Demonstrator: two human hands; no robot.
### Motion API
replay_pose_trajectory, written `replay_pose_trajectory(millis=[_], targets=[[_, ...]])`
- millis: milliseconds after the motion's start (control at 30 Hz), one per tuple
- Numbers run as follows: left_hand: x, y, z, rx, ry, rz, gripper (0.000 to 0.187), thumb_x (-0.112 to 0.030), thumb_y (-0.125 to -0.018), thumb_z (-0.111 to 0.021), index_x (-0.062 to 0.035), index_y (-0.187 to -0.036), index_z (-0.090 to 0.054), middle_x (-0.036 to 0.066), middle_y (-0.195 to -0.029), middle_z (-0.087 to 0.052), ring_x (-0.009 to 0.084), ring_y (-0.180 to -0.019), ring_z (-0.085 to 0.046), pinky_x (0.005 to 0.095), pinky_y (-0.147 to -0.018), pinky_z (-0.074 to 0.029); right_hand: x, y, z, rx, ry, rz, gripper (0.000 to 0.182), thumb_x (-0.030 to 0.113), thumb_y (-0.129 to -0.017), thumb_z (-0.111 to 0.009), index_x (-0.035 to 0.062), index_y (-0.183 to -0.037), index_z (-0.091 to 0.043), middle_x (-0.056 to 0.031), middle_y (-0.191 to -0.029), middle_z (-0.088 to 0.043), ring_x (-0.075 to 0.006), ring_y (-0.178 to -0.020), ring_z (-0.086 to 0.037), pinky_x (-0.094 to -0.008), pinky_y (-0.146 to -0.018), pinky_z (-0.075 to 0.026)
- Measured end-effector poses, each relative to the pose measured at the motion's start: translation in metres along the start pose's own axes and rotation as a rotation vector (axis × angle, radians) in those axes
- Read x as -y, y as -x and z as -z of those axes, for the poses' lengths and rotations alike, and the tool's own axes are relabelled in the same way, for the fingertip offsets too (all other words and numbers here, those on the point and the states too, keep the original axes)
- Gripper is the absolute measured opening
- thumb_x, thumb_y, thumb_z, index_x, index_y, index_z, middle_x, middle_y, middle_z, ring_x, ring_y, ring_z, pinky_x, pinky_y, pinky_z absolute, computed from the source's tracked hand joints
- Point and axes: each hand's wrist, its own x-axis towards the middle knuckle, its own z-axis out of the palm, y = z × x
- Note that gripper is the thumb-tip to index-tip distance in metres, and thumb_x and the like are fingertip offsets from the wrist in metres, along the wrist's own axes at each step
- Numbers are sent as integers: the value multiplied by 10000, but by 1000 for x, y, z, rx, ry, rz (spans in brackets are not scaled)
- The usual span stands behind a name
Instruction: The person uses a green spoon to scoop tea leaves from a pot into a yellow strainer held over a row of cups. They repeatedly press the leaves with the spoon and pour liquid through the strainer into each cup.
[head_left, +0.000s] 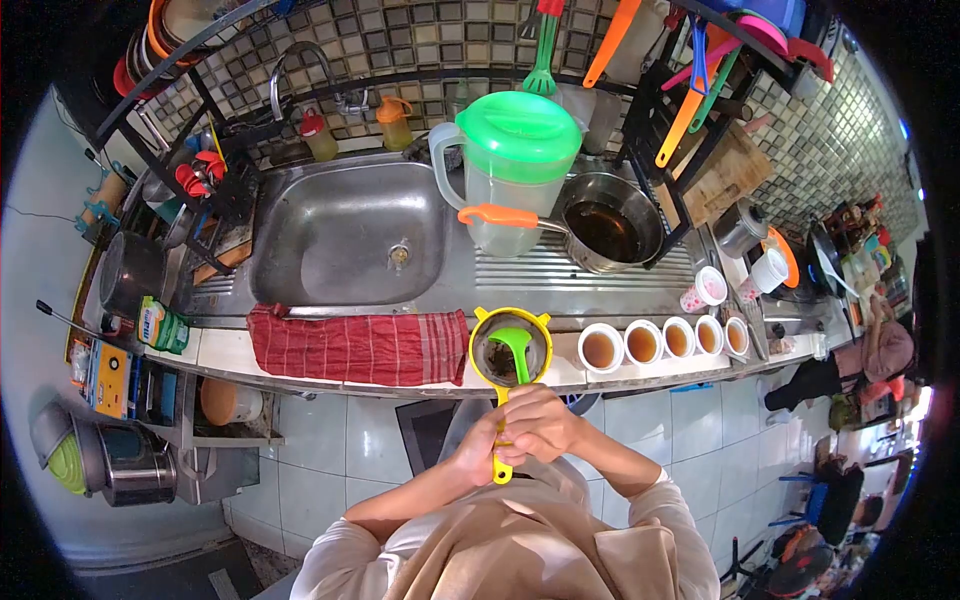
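Note:
In front of my body, both hands meet at the counter's edge. My left hand (479, 453) is closed around the handle of a yellow strainer (483, 314). Its mesh bowl carries dark wet residue that looks like tea leaves. My right hand (543, 420), overlapping the left, is closed around the handle of a green spoon (513, 337), whose head lies inside the strainer. Just right of the strainer, several white cups (601, 367) of brown liquid stand in a row. Behind them sits a saucepan (640, 258) with dark liquid and an orange handle.
A green-lidded pitcher (505, 200) stands behind the saucepan handle. Left of it is a steel sink (345, 180), with a red checked cloth (350, 345) along its front edge. Two stacks of printed cups (705, 290) lean at the right. A dish rack (225, 200) flanks the sink.

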Motion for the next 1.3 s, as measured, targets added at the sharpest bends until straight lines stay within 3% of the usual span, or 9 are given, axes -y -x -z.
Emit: replay_pose_trajectory(millis=[167, 233, 267, 333, 533, 933, 1000, 1200, 1300], targets=[[3, 3, -16, -420, 67, -68, 247, -225, -904, -283, -89, -1049, -429, -1, -691, -443, 43, -420, -386, 168, -355, -325, 8, 1, -9, 77, 54, -76, 116, 78, -667, -606, -5, -620, -539, -103, -538, -486, -251, -462, -468, -328, -439, -355], [14, -11, 51, 54, 20, -88, 209, -188, -888, -335, -95, -1044, -438, 44, -1000, -497, 109, -935, -502, 286, -801, -415, 8, 2, -10, 58, 57, -80, 109, 76, -667, -600, -7, -625, -544, -105, -550, -502, -250, -467, -481, -325, -441, -361], [10, -4, 25, 53, 21, -88, 209, -188, -888, -335, -95, -1044, -438, 44, -1000, -497, 109, -935, -502, 286, -801, -415, 8, 3, -10, 37, 63, -87, 102, 75, -667, -595, -10, -631, -550, -107, -561, -517, -249, -471, -495, -322, -444, -368], [-4, 13, -51, -386, -26, -47, 224, -249, -897, -326, -92, -1012, -437, -19, -636, -419, 38, -418, -384, 174, -358, -332, 8, 3, -8, -4, 53, -106, 93, 67, -665, -587, -11, -629, -552, -108, -567, -528, -249, -473, -503, -319, -447, -372], [5, -3, 6, 55, 49, 26, 217, -324, -878, -397, -122, -803, -426, -55, -499, -327, 32, -374, -319, 173, -342, -292, 9, 10, -3, -218, -35, -151, 101, 54, -682, -541, -7, -605, -558, -103, -538, -534, -238, -447, -505, -311, -444, -368], [7, -11, 19, 196, 229, 132, 237, -332, -886, -394, -132, -761, -421, -45, -487, -322, 42, -346, -287, 157, -320, -265, 19, 24, -9, -178, -18, -94, 128, 57, -594, -627, -39, -671, -590, -133, -604, -561, -260, -501, -532, -321, -477, -397], [10, -11, 16, -15, 132, 51, 225, -336, -881, -404, -146, -762, -421, -55, -487, -300, 40, -353, -269, 161, -328, -245, 21, 23, -7, -186, -26, -99, 116, 42, -594, -617, -39, -674, -595, -131, -597, -563, -263, -518, -545, -324, -497, -414], [9, -3, 9, 149, 66, 33, 206, -331, -873, -419, -161, -757, -417, -69, -486, -261, 41, -362, -224, 166, -336, -200, 48, 17, 4, -146, -57, -48, 213, 131, -669, -495, -62, -664, -584, -147, -604, -573, -289, -568, -580, -360, -575, -456], [15, -6, 16, 188, 116, 4, 205, -305, -875, -424, -139, -757, -450, -53, -520, -353, 53, -395, -328, 182, -361, -288, 53, 21, -7, -113, -45, -41, 166, 96, -641, -528, -60, -678, -572, -168, -647, -576, -301, -609, -580, -377, -604, -457]])
